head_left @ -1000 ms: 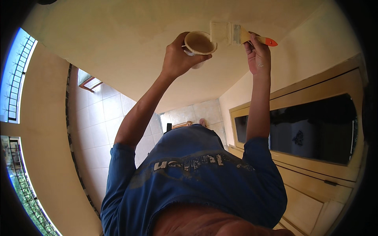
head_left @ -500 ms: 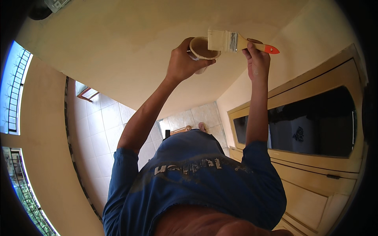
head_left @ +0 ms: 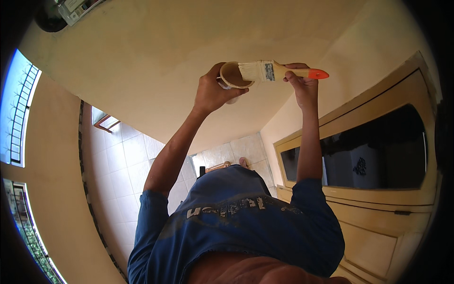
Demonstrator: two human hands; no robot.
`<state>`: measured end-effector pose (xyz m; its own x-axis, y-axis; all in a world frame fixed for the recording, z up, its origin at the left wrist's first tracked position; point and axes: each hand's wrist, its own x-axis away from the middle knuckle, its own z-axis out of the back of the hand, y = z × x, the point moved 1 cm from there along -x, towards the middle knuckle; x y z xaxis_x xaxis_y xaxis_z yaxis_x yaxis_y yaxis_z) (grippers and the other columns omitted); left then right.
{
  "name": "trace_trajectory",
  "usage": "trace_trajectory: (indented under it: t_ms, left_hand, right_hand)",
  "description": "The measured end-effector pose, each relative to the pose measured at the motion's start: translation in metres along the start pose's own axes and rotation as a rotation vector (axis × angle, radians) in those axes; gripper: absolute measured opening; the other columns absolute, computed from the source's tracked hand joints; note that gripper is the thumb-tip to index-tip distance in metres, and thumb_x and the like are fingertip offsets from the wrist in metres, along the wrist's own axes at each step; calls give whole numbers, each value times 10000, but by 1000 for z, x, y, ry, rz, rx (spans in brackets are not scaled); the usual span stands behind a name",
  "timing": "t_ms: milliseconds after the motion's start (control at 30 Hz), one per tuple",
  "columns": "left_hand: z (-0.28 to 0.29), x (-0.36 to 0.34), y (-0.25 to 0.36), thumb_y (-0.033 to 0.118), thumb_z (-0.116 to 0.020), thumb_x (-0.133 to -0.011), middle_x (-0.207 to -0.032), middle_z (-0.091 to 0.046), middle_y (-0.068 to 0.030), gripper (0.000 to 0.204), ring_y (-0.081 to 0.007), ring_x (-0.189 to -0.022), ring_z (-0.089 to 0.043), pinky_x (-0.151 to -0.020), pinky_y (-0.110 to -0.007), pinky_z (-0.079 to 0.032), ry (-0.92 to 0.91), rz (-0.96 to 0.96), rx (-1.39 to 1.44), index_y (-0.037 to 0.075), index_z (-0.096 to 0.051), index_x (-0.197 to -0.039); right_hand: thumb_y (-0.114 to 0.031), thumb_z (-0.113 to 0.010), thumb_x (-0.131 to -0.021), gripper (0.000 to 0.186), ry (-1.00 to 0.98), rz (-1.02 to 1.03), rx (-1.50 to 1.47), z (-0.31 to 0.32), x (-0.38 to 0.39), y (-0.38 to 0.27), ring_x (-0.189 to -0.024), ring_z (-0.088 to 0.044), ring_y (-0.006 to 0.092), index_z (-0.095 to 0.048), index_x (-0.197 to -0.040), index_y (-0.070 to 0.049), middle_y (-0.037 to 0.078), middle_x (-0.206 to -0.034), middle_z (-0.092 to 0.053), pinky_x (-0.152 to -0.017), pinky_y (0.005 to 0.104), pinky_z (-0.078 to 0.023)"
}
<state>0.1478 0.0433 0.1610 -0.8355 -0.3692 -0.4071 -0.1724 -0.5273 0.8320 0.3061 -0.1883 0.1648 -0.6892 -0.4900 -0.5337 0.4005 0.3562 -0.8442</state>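
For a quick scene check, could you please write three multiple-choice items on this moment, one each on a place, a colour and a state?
1. Where are the brush bristles?
A. at the cup's rim
B. on the floor tiles
C. against the door

2. What colour is the tip of the brush handle?
A. green
B. orange
C. black

3. What does the left hand do?
A. hangs free
B. presses flat on the wall
C. grips the cup

Key: 1 A, the brush bristles lie across the mouth of the cup. 2 B, the handle end beyond the right hand is bright orange. 3 C, the left hand has its fingers wrapped round the cup.
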Motion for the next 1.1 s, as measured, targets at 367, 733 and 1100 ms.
trace_trajectory:
  t_ms: [367, 733, 1100]
  left_hand:
    - [-6, 15, -6, 278, -963, -721, -1187, -740, -164, 752, -262, -1104, -732, -952, -401, -617, 46, -14, 24, -30, -611, -1311]
    - [-11, 14, -2, 281, -978, -704, -1164, -745, -190, 773, -272, -1069, -749, -915, -393, -630, 161, 13, 62, -57, -599, -1286]
    - [-11, 26, -13, 300, -975, -701, -1178, -740, -198, 805, -291, -1095, -740, -932, -408, -622, 179, 62, 38, -57, -594, -1314]
  right_hand:
    - [-129, -752, -984, 247, 137, -76, -159, -1, 2, 14, -948, -675, 117, -694, -1186, 1, 46, -1049, -716, -880, 286, -568]
    - [-155, -764, -977, 256, 163, -97, -217, -3, -1, 22, -941, -669, 113, -704, -1191, -27, 23, -1017, -713, -901, 317, -549]
    - [-121, -763, -973, 290, 131, -38, -178, 25, -52, 15, -1033, -678, 136, -689, -1226, -1, 50, -1109, -720, -961, 312, -551]
